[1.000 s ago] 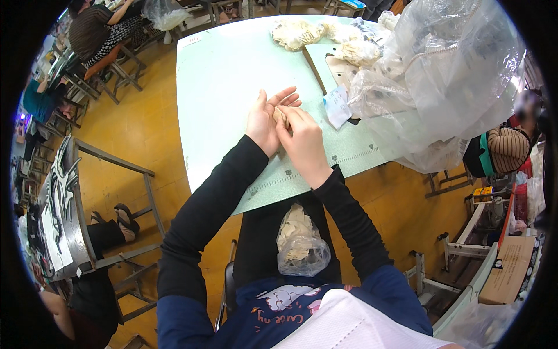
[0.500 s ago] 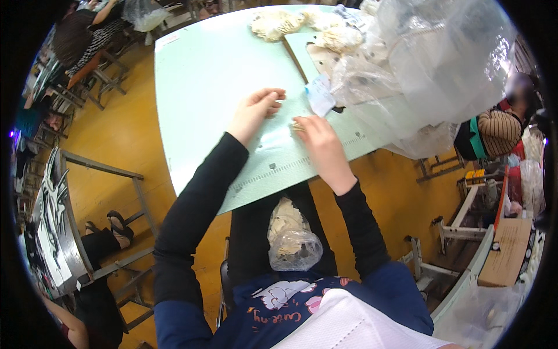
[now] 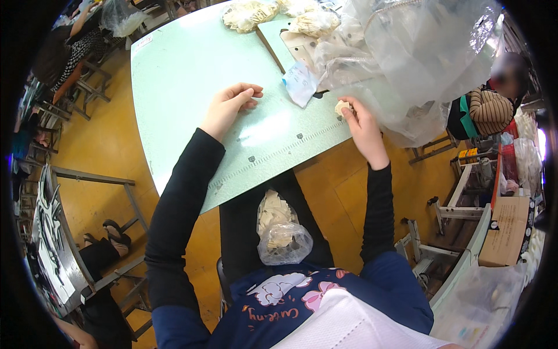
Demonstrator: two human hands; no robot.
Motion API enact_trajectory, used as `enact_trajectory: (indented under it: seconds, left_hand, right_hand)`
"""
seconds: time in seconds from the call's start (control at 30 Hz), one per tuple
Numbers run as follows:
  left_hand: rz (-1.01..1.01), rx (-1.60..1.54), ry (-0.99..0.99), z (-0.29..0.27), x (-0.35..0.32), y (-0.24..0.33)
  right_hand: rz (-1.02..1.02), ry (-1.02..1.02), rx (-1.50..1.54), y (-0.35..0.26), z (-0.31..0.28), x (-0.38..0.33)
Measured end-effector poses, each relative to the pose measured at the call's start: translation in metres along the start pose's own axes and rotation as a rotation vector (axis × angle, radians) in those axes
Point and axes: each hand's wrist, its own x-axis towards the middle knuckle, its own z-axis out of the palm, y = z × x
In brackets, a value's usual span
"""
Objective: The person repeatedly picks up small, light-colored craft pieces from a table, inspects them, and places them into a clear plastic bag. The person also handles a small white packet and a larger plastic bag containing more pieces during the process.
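Over the pale green table, my left hand is loosely bent and open, with nothing visible in it. My right hand is closed on a small stack of cream pieces, pinched between thumb and fingers near the table's front edge. On my lap lies a clear plastic bag with many cream pieces showing at its open mouth. Between and beyond my hands is a small clear packet with blue marks.
Large clear plastic bags cover the table's right side. Bundles of cream pieces lie at the far edge, by a raised board. A person in a striped top sits at right. A metal-framed table stands at left.
My right hand has moved right with the cream pieces, away from my left hand. The left hand stays over the table. The whole view has shifted slightly.
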Motion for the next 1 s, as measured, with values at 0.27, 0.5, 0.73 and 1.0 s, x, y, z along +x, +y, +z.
enact_trajectory:
  seconds: [0.27, 0.5, 0.73, 1.0]
  left_hand:
    - [-0.013, 0.050, -0.012, -0.003, -0.001, 0.003]
    - [-0.013, 0.029, -0.012, -0.003, -0.001, 0.002]
    - [-0.021, 0.038, -0.027, -0.003, -0.002, 0.005]
    - [-0.012, 0.047, -0.032, -0.004, -0.002, 0.004]
  right_hand:
    - [0.018, 0.033, -0.038, 0.025, -0.010, 0.021]
    - [0.054, 0.118, -0.090, 0.028, -0.003, 0.017]
    - [0.048, 0.144, -0.113, 0.023, -0.001, 0.013]
    - [0.067, 0.154, -0.108, 0.024, 0.001, 0.006]
